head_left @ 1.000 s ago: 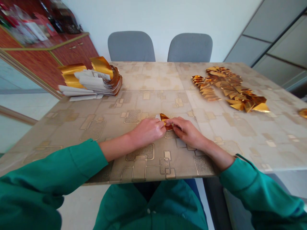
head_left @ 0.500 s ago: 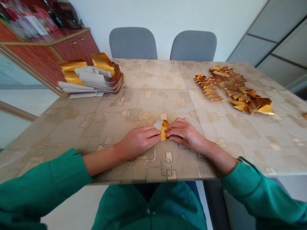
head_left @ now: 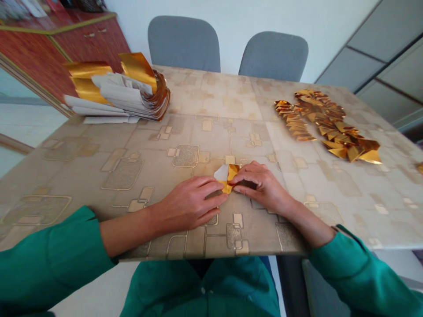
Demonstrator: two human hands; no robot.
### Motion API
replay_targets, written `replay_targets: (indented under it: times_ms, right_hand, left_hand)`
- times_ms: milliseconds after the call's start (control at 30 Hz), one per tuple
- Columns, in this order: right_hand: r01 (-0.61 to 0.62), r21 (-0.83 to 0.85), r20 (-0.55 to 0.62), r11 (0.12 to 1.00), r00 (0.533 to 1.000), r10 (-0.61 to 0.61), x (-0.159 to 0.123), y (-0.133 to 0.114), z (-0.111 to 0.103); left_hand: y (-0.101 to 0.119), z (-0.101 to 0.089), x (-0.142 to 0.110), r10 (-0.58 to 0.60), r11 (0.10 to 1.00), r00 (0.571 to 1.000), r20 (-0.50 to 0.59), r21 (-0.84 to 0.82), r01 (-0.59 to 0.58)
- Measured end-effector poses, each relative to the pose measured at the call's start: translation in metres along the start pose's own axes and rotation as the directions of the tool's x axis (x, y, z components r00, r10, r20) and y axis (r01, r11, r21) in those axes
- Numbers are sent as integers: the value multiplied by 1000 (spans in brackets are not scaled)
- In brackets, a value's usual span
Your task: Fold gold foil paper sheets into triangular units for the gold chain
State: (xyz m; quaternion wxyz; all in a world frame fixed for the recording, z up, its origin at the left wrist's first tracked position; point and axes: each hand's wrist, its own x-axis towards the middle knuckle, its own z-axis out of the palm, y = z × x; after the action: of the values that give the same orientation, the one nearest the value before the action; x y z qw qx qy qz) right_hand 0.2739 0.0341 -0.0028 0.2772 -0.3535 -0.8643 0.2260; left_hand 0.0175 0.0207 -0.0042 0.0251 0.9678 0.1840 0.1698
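Note:
A small piece of gold foil paper (head_left: pixel 234 171), partly folded and with a white part showing at its upper left, lies on the table in front of me. My left hand (head_left: pixel 194 200) presses on its lower left side, fingers stretched out and flat. On the other side my right hand (head_left: pixel 259 182) pinches the gold part between thumb and fingers. The fingertips of both hands almost meet at the paper and hide some of its folds.
A thick stack of gold-and-white paper sheets (head_left: pixel 128 94) stands at the back left. Folded gold paper pieces (head_left: pixel 330 125) lie in rows at the back right. Two grey chairs (head_left: pixel 183 44) are behind the patterned table (head_left: pixel 211 141); a reddish wooden cabinet (head_left: pixel 89 44) is at the left.
The paper has been turned and its white part shows more. My left hand has moved slightly down and its fingers have spread. My right hand keeps its pinch. The view has tilted down.

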Motion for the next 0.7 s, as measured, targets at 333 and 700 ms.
replay_targets:
  times_ms: [333,700]
  right_hand:
    - [-176,-12,19,984,984,177,1,-1,1]
    - [-318,-181,-8,931,947,322,3,-15,10]
  left_hand:
    - [0,0,-2,-36,999,999,0,-37,36]
    - [5,-2,1,-110,989,994,1,-100,109]
